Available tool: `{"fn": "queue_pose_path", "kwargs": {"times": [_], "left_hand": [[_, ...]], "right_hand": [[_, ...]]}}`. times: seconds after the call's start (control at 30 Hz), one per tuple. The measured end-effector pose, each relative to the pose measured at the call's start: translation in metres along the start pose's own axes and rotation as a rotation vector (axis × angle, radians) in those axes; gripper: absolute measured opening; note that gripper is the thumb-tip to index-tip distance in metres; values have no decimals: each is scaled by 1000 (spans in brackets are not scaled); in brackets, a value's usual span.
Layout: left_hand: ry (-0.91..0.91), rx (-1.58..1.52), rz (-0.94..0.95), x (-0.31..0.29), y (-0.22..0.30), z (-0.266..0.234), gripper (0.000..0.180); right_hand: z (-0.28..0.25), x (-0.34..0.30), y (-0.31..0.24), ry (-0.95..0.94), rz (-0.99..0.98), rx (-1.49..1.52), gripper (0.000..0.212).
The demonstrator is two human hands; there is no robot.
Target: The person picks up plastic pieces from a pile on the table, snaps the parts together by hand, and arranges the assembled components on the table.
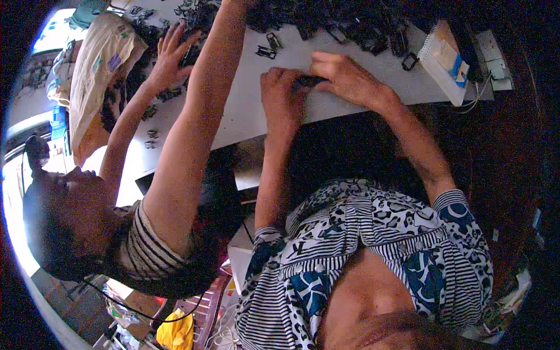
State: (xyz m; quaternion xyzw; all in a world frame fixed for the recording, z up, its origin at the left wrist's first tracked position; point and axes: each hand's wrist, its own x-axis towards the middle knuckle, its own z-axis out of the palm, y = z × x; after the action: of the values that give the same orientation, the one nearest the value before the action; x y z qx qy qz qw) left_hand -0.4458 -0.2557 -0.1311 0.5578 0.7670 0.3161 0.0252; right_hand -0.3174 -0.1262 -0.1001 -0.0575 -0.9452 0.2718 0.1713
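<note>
**Ana:** Two hands meet near the middle of a white bench (pixel 245 111). Whose are they?

**Ben:** The wearer's own. The left hand (pixel 281 87) and right hand (pixel 344 73) both pinch one small dark part (pixel 309 80) between them, fingers curled, just above the bench.

**Ana:** What surrounds it?

**Ben:** A heap of small black pieces (pixel 350 23) lies along the far edge, with loose ones scattered nearby. A white box (pixel 446 64) sits at the right corner.

**Ana:** Anyone else?

**Ben:** Yes, another person in a striped sleeve (pixel 151 245) on the left, one hand (pixel 169 55) spread flat, fingers apart, over more black pieces beside a tan bag (pixel 99 70).
</note>
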Motion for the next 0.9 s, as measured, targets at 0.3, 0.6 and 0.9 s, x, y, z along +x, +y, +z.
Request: {"fn": "queue_pose_path", "kwargs": {"times": [0.3, 0.6, 0.9], "left_hand": [[-4, 195, -83, -20, -28, -49, 37], [244, 274, 72, 22, -6, -42, 47], [155, 285, 103, 30, -10, -29, 21]], "right_hand": [[-33, 0, 44, 274, 398, -518, 12], [-12, 4, 23, 323, 98, -274, 15], [-13, -6, 7, 275, 423, 897, 25]]}}
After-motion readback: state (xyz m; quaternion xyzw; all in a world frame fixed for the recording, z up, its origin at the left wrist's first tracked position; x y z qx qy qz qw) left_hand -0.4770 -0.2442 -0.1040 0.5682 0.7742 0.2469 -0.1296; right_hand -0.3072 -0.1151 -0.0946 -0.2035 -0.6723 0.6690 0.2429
